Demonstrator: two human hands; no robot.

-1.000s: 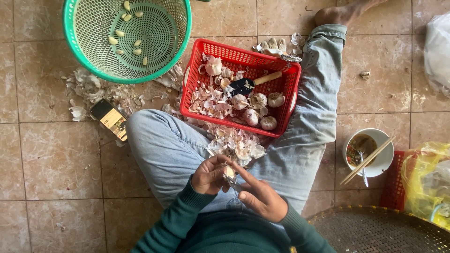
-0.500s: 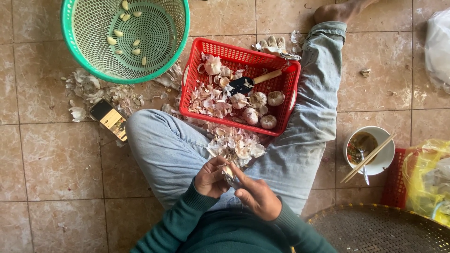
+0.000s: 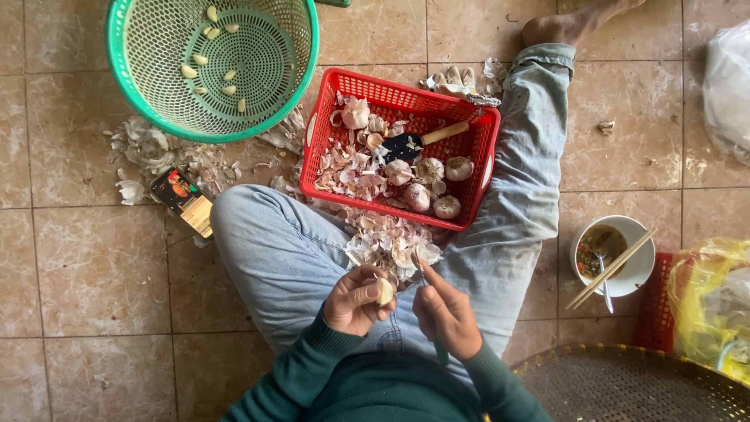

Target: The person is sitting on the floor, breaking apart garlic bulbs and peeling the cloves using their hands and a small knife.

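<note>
I sit cross-legged on a tiled floor in blue jeans. My left hand [image 3: 358, 298] pinches a pale garlic clove [image 3: 384, 291] over my lap. My right hand [image 3: 445, 312] grips a small knife [image 3: 419, 270], blade pointing up beside the clove. A pile of garlic skins [image 3: 388, 242] lies between my knees. Ahead, a red plastic basket [image 3: 484, 129] holds garlic bulbs [image 3: 431, 187], loose skins and a second knife with a wooden handle [image 3: 422, 141]. A green round basket [image 3: 301, 74] at the upper left holds several peeled cloves [image 3: 211, 55].
Garlic skins [image 3: 148, 152] litter the floor left of the red basket, beside a small printed box [image 3: 183, 199]. A white bowl with chopsticks [image 3: 617, 262] stands at right, near a yellow bag [image 3: 711, 301], a white bag [image 3: 730, 86] and a woven tray [image 3: 625, 387].
My hands have drawn slightly apart; the clove now shows in my left fingers and the knife has come away to its right.
</note>
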